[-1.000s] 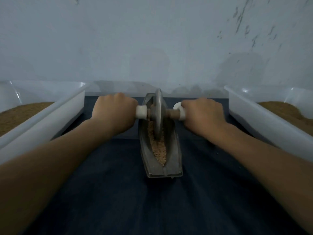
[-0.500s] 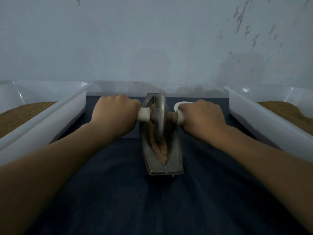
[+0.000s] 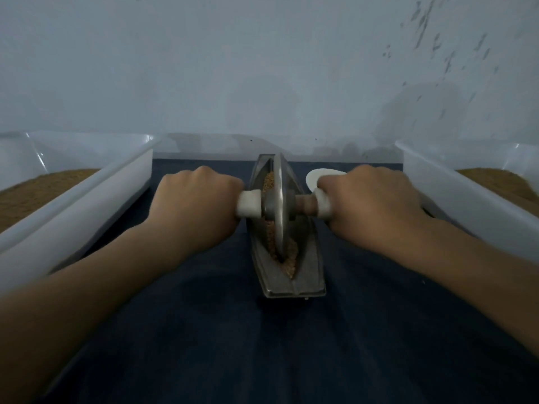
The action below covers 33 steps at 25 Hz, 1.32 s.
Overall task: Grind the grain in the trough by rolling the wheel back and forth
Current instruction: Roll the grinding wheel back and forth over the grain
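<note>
Nearest us, a dark blue cloth (image 3: 262,351) covers the surface, and both bare forearms reach forward across it, one on each side of the trough. The trough (image 3: 294,290) sits at the centre of the cloth: a narrow, boat-shaped grey metal channel, lengthwise away from us, with its blunt end closest. Tan crushed grain (image 3: 291,260) lies in its V-shaped groove, heaped just in front of the wheel. The wheel (image 3: 279,199), a thin grey metal disc, stands upright on edge in the groove, about midway along the trough, with more grain showing behind it. A brown axle (image 3: 304,203) runs through its hub, capped by white handle sleeves (image 3: 248,204).

Left hand (image 3: 195,208), knuckles up, fingers wrapped tight around the sleeve left of the trough. Right hand (image 3: 373,208) mirrors it, fist clenched around the sleeve on the right.

Just beyond the right hand, a small white disc (image 3: 313,177) lies beside the trough. A white tub (image 3: 87,211) of brown material flanks the trough on the left, and a second tub (image 3: 472,211) on the right. Behind everything stands a pale scuffed wall (image 3: 262,68).
</note>
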{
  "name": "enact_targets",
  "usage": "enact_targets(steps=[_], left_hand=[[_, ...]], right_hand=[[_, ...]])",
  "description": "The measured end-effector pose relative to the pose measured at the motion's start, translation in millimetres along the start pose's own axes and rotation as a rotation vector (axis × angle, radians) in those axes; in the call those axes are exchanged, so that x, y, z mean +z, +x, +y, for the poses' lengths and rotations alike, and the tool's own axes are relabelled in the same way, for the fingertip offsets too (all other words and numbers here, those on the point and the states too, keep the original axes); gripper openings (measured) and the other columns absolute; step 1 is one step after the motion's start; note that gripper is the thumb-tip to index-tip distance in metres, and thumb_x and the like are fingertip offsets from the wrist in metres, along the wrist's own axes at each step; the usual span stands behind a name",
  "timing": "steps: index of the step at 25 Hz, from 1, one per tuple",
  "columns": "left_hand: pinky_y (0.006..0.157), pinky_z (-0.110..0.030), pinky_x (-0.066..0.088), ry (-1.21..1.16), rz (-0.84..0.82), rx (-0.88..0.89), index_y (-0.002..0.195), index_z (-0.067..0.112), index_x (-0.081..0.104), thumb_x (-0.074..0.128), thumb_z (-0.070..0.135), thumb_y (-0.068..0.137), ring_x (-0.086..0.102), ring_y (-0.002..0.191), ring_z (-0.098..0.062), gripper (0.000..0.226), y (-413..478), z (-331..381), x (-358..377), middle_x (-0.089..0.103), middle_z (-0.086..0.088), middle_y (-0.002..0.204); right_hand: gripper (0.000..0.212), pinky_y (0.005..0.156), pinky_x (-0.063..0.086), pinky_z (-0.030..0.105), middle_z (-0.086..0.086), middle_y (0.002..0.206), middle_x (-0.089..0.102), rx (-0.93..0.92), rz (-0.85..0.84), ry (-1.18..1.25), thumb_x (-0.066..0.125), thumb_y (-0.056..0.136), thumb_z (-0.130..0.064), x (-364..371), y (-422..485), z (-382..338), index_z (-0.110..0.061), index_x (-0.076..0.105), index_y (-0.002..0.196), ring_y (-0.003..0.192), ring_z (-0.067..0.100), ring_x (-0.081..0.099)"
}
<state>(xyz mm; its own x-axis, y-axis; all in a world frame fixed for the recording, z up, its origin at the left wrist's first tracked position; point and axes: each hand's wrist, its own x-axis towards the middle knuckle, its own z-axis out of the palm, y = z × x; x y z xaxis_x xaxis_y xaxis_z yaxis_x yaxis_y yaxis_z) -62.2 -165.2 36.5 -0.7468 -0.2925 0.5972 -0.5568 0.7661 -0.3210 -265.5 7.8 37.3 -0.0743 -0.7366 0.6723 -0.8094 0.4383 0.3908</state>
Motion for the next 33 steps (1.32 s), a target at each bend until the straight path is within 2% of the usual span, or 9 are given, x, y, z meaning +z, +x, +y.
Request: enact_targets(steps=[4,7,13,17,20,23,26,29,33], left_hand=[[0.059,-0.032,0.039,-0.022,-0.234,-0.236,0.097,0.024,0.067,0.056,0.025,0.091,0.06,0.073,-0.025,0.012,43.3,18.9,5.9,0.061,-0.002,0.086],[0.063,-0.035,0.042,0.023,-0.281,-0.131,0.102,0.022,0.067,0.058,0.025,0.092,0.065,0.084,-0.028,0.014,55.4,19.2,-6.0,0.064,-0.004,0.095],[0.045,-0.016,0.007,0.017,-0.012,-0.063,0.06,0.033,0.045,0.079,0.038,0.056,0.004,0.044,-0.005,0.034,-2.2,7.9,-2.8,0.012,0.014,0.054],[0.057,-0.032,0.038,-0.001,-0.186,-0.167,0.099,0.025,0.067,0.058,0.024,0.091,0.058,0.069,-0.023,0.012,41.7,19.3,5.5,0.057,0.0,0.08],[0.063,-0.035,0.044,0.0,-0.274,-0.106,0.103,0.023,0.066,0.058,0.025,0.091,0.064,0.083,-0.028,0.015,52.9,17.4,-2.8,0.063,-0.004,0.093],[0.044,-0.024,0.024,0.017,-0.054,0.03,0.074,0.028,0.057,0.074,0.035,0.068,0.033,0.043,-0.011,0.019,8.0,9.7,-8.7,0.037,0.009,0.058],[0.046,-0.018,0.004,0.0,-0.019,0.034,0.064,0.034,0.035,0.08,0.037,0.054,0.002,0.044,-0.005,0.046,1.6,3.6,-12.1,0.009,0.014,0.056],[0.05,-0.03,0.031,-0.005,-0.153,-0.108,0.084,0.026,0.058,0.064,0.031,0.085,0.052,0.057,-0.02,0.008,31.2,14.6,5.6,0.047,0.006,0.069],[0.063,-0.035,0.043,-0.078,-0.286,-0.153,0.101,0.026,0.065,0.058,0.028,0.091,0.063,0.082,-0.027,0.012,43.7,11.2,6.3,0.062,-0.002,0.09]], right_hand=[[0.017,0.059,0.042,0.031,0.003,0.088,0.066,0.186,-0.373,0.13,0.067,0.089,-0.033,20.9,52.4,-11.0,-0.024,0.054,0.084,0.078,0.027,0.062],[0.01,0.064,0.045,0.033,0.002,0.095,0.068,0.229,-0.523,0.222,0.066,0.09,-0.034,15.0,47.6,-5.8,-0.025,0.062,0.093,0.081,0.026,0.061],[0.033,0.047,0.009,0.017,-0.015,0.053,0.018,0.031,-0.046,0.016,0.064,0.056,-0.034,-2.2,5.8,-4.8,-0.032,0.031,0.06,0.043,0.002,0.013],[0.015,0.059,0.037,0.03,-0.002,0.082,0.062,0.184,-0.368,0.153,0.062,0.092,-0.041,12.9,47.4,-13.6,-0.028,0.06,0.085,0.074,0.021,0.056],[0.008,0.063,0.042,0.031,0.0,0.088,0.064,0.186,-0.471,0.209,0.064,0.091,-0.035,10.5,47.9,-7.8,-0.027,0.063,0.09,0.081,0.024,0.063],[0.026,0.045,0.02,0.021,-0.014,0.059,0.031,0.048,-0.171,0.121,0.071,0.065,-0.034,0.5,2.2,-5.3,-0.033,0.045,0.065,0.048,0.005,0.031],[0.039,0.047,0.004,0.015,-0.016,0.057,0.011,0.039,-0.059,0.064,0.07,0.05,-0.038,-3.9,-3.2,-3.6,-0.032,0.033,0.06,0.047,0.0,0.006],[0.018,0.055,0.038,0.028,-0.004,0.078,0.059,0.167,-0.324,0.092,0.069,0.085,-0.038,8.7,34.1,-14.6,-0.03,0.054,0.081,0.066,0.021,0.058],[0.008,0.066,0.043,0.032,0.004,0.099,0.067,0.149,-0.44,0.119,0.065,0.092,-0.03,2.8,55.2,-15.2,-0.024,0.066,0.098,0.084,0.026,0.063]])
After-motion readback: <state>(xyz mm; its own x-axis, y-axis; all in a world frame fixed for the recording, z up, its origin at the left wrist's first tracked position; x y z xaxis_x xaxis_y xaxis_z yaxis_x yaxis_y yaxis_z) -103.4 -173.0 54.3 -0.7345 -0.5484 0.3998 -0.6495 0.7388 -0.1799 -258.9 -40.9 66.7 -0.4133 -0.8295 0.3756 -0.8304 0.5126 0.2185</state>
